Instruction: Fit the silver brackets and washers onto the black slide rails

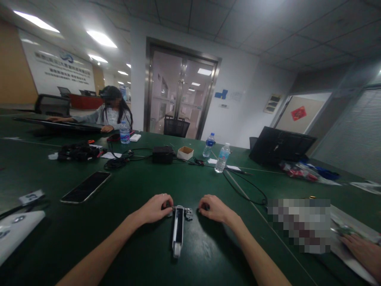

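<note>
A slim white-and-black device (178,230) lies on the green table (143,250), its long body pointing toward me. Small metal parts (188,213) sit at the right of its far end. My left hand (155,208) is at the left of that far end, fingers curled and closed around something small that I cannot make out. To the right of the device, apart from it, my right hand (212,208) rests on the table with thumb and fingertips pinched together. Whether anything is between those fingertips is too small to tell.
A phone (87,188) lies to the left. Beyond are a black box (162,154), a small open carton (185,153), cables and water bottles (222,158). Another person's hand (361,250) is at the right edge; a person (114,111) sits across the table.
</note>
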Action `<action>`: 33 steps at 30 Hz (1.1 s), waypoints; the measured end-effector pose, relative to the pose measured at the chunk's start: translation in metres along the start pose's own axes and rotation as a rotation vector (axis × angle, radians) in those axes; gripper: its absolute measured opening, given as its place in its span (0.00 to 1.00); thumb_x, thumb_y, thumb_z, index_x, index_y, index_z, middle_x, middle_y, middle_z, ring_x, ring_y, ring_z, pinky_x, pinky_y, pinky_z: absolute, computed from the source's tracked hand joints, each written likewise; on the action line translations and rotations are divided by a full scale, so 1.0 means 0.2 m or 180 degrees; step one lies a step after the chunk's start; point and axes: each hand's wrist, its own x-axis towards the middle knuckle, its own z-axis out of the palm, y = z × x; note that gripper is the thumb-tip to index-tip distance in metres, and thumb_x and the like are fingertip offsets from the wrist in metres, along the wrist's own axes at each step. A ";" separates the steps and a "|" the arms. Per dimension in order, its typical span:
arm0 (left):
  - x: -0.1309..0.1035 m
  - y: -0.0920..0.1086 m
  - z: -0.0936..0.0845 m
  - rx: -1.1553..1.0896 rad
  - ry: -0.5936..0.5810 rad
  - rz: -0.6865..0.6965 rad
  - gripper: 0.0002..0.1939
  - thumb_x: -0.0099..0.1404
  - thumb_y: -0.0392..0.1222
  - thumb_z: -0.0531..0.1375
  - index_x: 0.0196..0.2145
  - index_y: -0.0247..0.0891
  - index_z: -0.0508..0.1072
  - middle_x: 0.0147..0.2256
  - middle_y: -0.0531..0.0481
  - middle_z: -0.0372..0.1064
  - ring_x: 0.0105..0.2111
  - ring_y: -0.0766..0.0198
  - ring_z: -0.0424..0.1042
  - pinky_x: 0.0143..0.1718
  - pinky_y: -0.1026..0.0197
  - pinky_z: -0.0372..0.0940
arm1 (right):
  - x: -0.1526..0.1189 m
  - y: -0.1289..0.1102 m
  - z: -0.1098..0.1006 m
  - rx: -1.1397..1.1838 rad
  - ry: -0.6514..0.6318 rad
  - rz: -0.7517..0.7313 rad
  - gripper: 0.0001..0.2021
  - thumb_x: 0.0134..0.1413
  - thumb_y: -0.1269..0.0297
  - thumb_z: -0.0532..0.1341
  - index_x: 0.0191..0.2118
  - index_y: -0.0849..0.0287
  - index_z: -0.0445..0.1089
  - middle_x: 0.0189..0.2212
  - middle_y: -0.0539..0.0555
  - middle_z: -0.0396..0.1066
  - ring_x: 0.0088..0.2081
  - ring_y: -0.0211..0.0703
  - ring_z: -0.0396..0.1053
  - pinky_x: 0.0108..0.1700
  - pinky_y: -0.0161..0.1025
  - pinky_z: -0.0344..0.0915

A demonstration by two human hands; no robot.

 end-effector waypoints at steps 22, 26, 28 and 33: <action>-0.02 0.04 0.03 0.0607 0.0566 0.0747 0.09 0.67 0.43 0.55 0.43 0.39 0.69 0.40 0.50 0.68 0.36 0.62 0.68 0.37 0.62 0.61 | 0.03 -0.15 0.08 0.0787 0.0906 -0.0228 0.04 0.55 0.66 0.59 0.32 0.60 0.70 0.29 0.51 0.69 0.30 0.37 0.65 0.34 0.34 0.61; -0.03 0.08 0.07 0.0764 0.0838 0.1223 0.08 0.66 0.41 0.57 0.43 0.39 0.69 0.39 0.51 0.69 0.36 0.63 0.69 0.37 0.63 0.61 | 0.04 -0.27 0.15 0.1341 0.1169 -0.0480 0.06 0.58 0.64 0.58 0.33 0.60 0.69 0.28 0.50 0.67 0.30 0.36 0.64 0.34 0.33 0.61; -0.03 0.09 0.08 0.0797 0.0958 0.1393 0.06 0.68 0.40 0.56 0.42 0.38 0.70 0.38 0.50 0.70 0.35 0.64 0.69 0.36 0.63 0.61 | 0.05 -0.31 0.19 0.1573 0.1186 -0.0522 0.06 0.58 0.63 0.58 0.34 0.60 0.69 0.28 0.49 0.66 0.30 0.36 0.63 0.33 0.33 0.61; -0.02 0.08 0.09 0.0790 0.1097 0.1603 0.05 0.69 0.37 0.55 0.40 0.37 0.70 0.37 0.50 0.72 0.35 0.65 0.70 0.36 0.63 0.61 | 0.05 -0.32 0.22 0.1655 0.1236 -0.0611 0.07 0.59 0.63 0.57 0.35 0.60 0.68 0.28 0.49 0.65 0.30 0.36 0.63 0.33 0.33 0.61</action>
